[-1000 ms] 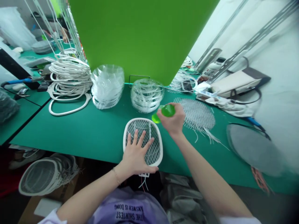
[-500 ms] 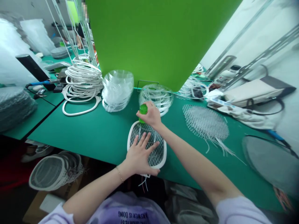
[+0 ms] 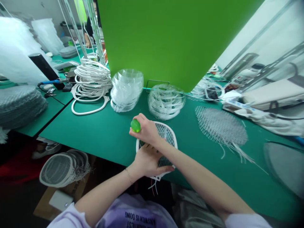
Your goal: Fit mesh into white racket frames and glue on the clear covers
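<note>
A white-framed mesh racket head (image 3: 175,141) lies on the green worktable near its front edge, with thin red and white wires hanging from its lower end. My left hand (image 3: 147,161) rests flat on the mesh, thumb spread toward the right rim; its fingertips are partly hidden under my right arm. My right hand (image 3: 146,129) is closed around a green-handled tool (image 3: 135,125) at the upper left of the frame. Only the rounded green handle shows; the tool's working end is hidden.
Behind stand piles of white frames (image 3: 91,80), clear oval sheets (image 3: 127,90) and clear rings (image 3: 166,101). Mesh pieces (image 3: 220,126) lie at right, a mesh stack (image 3: 22,103) at left. A green panel (image 3: 171,41) rises behind. Finished-looking mesh heads (image 3: 59,169) sit below, left.
My right hand has moved with the green-handled tool from the top of the racket head to its upper left, now crossing over my left hand's fingers. My left hand stays on the mesh.
</note>
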A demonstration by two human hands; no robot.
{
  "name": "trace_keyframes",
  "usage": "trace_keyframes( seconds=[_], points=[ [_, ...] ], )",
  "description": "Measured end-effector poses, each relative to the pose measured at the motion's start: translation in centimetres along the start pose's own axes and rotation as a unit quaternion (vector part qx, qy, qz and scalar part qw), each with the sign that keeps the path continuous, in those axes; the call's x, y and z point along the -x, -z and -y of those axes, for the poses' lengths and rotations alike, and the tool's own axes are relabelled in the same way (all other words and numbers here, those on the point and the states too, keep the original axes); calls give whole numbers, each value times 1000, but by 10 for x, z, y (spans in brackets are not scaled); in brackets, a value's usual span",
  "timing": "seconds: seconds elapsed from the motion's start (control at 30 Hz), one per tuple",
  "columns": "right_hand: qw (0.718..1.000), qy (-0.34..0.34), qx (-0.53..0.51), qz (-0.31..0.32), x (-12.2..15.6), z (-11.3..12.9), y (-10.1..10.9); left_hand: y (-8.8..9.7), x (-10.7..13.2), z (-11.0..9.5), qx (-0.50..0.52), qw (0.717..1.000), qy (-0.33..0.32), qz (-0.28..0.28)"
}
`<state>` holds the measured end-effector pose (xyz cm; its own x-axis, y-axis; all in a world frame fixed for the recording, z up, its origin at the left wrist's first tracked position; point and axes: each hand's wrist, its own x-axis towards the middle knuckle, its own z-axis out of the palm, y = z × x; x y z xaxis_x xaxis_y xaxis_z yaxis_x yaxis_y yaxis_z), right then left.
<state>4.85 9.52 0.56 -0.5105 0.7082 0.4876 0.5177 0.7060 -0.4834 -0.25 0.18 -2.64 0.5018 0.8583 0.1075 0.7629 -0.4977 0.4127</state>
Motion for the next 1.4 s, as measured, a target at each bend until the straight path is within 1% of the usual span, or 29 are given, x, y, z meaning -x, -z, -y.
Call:
trace_keyframes(
  seconds=[0.13,0.2,0.23,0.27,0.3,0.37,0.4,0.43,0.47,0.5,0.53,0.57,0.63,0.7,0.77,0.87,0.9,0.97,1.07,1.17,1.3,1.4],
  points=[
    [1000,-1,6,11,8,15,-8,-1,2,1,-34,999,-11,24],
    [1000,-2,-2,24,7,20,-4,-1,3,0,-35,999,-17,26],
    [1000,-1,-16,15,6,23,2,0,3,0,-24,999,-15,24],
    [1000,-1,-29,-10,6,27,12,1,3,-1,-10,1000,-11,22],
    [998,-3,-37,-51,8,31,26,3,2,-1,3,1000,-6,20],
    [988,-16,-20,-150,18,42,61,10,-1,1,27,1000,0,17],
    [982,-23,3,-186,28,48,78,14,-4,5,32,999,2,12],
    [978,-28,25,-206,40,54,94,18,-8,11,33,999,5,6],
    [976,-28,44,-211,54,59,107,21,-13,19,30,999,11,0],
    [977,-27,61,-204,69,63,116,24,-18,27,21,1000,19,-4],
    [978,-26,76,-195,84,65,120,25,-24,37,7,1000,26,-4],
    [979,-25,89,-184,98,64,119,25,-29,46,-10,1000,25,2],
    [978,-31,110,-173,119,58,108,22,-36,61,-39,999,6,15],
    [978,-42,119,-166,130,50,92,15,-39,69,-57,998,-11,17],
    [980,-52,122,-148,133,45,79,10,-39,70,-65,998,-12,10],
    [984,-53,107,-136,130,51,70,8,-37,68,-69,998,-7,3],
    [984,-44,97,-140,130,55,68,9,-36,67,-68,998,-6,4],
    [988,-33,80,-130,129,63,65,11,-35,66,-67,998,-4,6],
    [990,-25,69,-124,127,70,57,12,-35,66,-66,998,-4,13],
    [988,-8,62,-144,119,70,45,11,-36,66,-70,997,1,12],
    [993,-7,46,-104,99,65,31,5,-39,70,-100,995,-7,9],
    [995,-9,34,-95,89,61,28,2,-41,73,-124,992,-12,16]
  ],
)
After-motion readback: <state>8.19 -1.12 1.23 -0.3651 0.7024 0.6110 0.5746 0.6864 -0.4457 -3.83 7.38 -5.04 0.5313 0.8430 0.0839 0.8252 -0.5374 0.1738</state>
